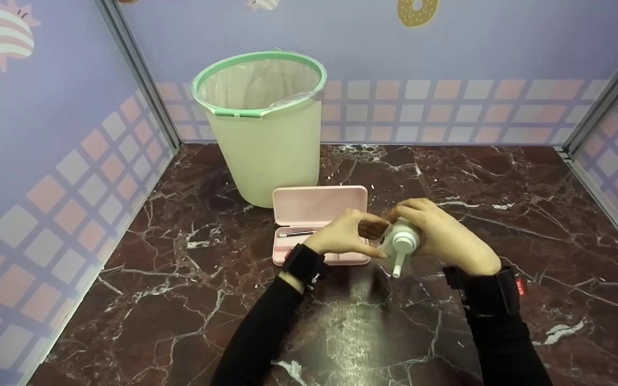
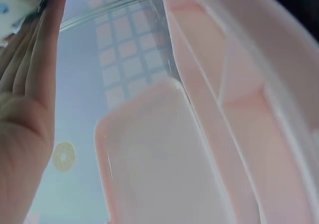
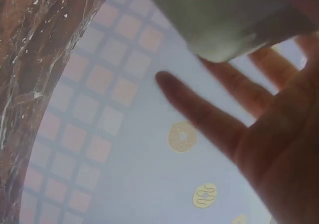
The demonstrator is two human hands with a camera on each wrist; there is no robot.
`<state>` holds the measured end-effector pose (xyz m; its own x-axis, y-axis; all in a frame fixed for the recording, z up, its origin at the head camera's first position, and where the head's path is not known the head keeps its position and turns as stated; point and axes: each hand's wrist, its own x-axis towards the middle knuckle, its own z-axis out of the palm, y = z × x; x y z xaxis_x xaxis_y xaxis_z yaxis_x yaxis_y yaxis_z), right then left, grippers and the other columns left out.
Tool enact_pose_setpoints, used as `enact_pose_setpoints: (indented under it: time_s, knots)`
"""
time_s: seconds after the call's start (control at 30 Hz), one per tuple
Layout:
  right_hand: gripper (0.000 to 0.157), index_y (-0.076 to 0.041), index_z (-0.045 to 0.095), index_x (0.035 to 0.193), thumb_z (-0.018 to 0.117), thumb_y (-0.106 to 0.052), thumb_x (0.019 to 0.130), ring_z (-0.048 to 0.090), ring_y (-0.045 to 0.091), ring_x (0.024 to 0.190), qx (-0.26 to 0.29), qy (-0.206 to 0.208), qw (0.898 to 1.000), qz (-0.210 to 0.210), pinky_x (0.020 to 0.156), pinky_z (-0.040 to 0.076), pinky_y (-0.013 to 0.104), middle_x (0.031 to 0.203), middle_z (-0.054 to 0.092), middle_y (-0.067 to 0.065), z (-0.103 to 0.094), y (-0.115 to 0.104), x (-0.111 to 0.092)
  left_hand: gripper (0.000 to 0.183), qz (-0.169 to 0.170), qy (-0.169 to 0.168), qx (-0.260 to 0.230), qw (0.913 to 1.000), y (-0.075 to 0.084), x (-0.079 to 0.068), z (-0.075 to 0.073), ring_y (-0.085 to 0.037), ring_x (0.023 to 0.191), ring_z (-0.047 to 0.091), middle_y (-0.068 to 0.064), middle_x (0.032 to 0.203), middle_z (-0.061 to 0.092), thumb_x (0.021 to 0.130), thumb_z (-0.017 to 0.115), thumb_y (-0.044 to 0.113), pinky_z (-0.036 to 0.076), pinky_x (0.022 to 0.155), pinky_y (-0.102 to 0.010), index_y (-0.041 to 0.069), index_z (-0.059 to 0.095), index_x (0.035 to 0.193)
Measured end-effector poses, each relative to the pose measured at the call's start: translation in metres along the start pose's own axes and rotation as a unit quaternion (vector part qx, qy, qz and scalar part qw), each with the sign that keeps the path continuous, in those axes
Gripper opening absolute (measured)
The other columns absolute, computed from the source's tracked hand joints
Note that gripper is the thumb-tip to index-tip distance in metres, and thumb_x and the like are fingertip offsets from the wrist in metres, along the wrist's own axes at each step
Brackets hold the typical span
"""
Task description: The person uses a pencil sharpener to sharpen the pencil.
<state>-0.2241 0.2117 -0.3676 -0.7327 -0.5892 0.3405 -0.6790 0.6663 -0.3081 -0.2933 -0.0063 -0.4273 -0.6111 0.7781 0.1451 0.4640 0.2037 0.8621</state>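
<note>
My right hand [image 1: 440,230] grips a white pump bottle [image 1: 404,242], its nozzle pointing toward me. Seen from the right wrist, the bottle's pale bottom end [image 3: 219,27] shows at the top, and several fingers [image 3: 199,109] of that hand reach out past it. My left hand [image 1: 344,233] faces the bottle from the left, thumb and fingers spread, fingertips right at its side. From the left wrist, its fingers look straight. Below and behind the left hand lies an opened pink pencil case [image 1: 319,206], partly hidden by it, with a slim dark pen-like stick [image 1: 296,234] inside.
A tall pale bin [image 1: 271,155] with a green rim and a clear liner stands behind the pencil case. Dark marbled tabletop [image 1: 180,300] spreads around, with patterned panels [image 1: 395,59] at the back and both sides.
</note>
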Motion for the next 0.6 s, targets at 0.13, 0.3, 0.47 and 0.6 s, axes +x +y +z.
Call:
enact_pose_setpoints:
  time_s: [0.13,0.3,0.47,0.6]
  knots:
    - [0.058,-0.012,0.067,0.108,0.089,-0.001,0.055,0.062,0.025,0.104,-0.006,-0.006,1.000,-0.010,0.094,0.052,0.044,0.108,0.068,0.005,0.001,-0.001,0.000,0.066,-0.013,-0.030,0.002,0.9995,-0.001,-0.003,-0.006,-0.017,0.112,0.068,-0.016,0.128,0.067,0.076,0.084,0.013,0.052,0.096,-0.021,-0.002,0.057,0.134]
    - [0.055,-0.014,0.066,0.109,0.090,-0.006,0.060,0.064,0.022,0.096,0.014,-0.003,1.000,0.012,0.086,0.054,0.042,0.106,0.068,0.003,-0.001,-0.001,0.000,0.056,0.004,-0.007,-0.004,1.0000,-0.001,-0.007,-0.016,-0.023,0.121,0.064,-0.013,0.135,0.062,0.084,0.076,0.013,0.049,0.102,-0.026,0.005,0.057,0.136]
    - [0.054,-0.012,0.060,0.114,0.088,-0.013,0.068,0.064,0.028,0.097,0.005,0.011,0.997,0.074,0.088,0.053,0.048,0.109,0.064,0.006,-0.003,-0.001,0.001,0.050,0.035,0.024,-0.006,0.9991,0.005,-0.010,-0.021,-0.025,0.124,0.061,-0.013,0.137,0.061,0.091,0.066,0.010,0.048,0.105,-0.030,0.005,0.055,0.139]
    - [0.058,-0.008,0.056,0.119,0.087,-0.020,0.071,0.064,0.032,0.096,-0.017,0.023,0.994,0.106,0.087,0.052,0.051,0.110,0.062,0.010,-0.004,-0.001,0.001,0.058,0.038,0.023,0.017,0.9989,0.012,-0.009,-0.017,-0.021,0.122,0.061,-0.013,0.137,0.061,0.089,0.068,0.012,0.047,0.106,-0.030,0.005,0.050,0.143]
